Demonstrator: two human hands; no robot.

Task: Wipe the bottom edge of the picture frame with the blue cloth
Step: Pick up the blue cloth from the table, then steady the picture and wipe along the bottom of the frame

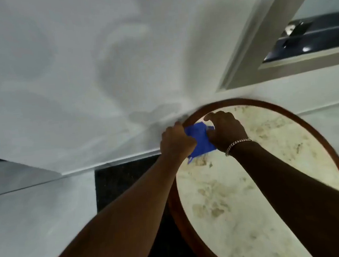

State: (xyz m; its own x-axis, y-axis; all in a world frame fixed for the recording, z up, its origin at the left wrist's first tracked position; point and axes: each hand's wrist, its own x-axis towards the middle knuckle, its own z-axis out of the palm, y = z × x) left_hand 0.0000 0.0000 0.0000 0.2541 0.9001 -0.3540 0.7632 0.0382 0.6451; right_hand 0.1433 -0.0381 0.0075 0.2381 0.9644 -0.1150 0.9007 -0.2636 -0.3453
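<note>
Both arms reach forward to the far rim of a round table with a mottled cream stone top and a reddish-brown wooden edge (190, 120). The table stands against a pale grey-white wall (57, 76).

A small blue cloth (201, 141) lies on the tabletop just inside the far-left rim, between the two hands. One corner of it trails down toward the viewer.

The left hand (176, 143) is curled closed over the left side of the cloth, knuckles up, at the table's rim. Its fingertips are hidden under the hand, so the exact grip cannot be told, but the cloth runs under the palm.

The right hand (225, 130) covers the cloth's right side, thumb pressed on the fabric. Its forefinger is crooked and raised above the stone surface. It looks like a loose pinch on the cloth. A silver chain bracelet (237, 144) sits at the right wrist.

The picture frame with pale grey-white moulding (259, 38) hangs on the wall at upper right, well apart from the hands and cloth. Its glass shows dark reflections. Its bottom edge runs above the table's far rim.

A dark speckled floor strip (124, 179) lies left of the table, below a white skirting line. The picture is blurred.
</note>
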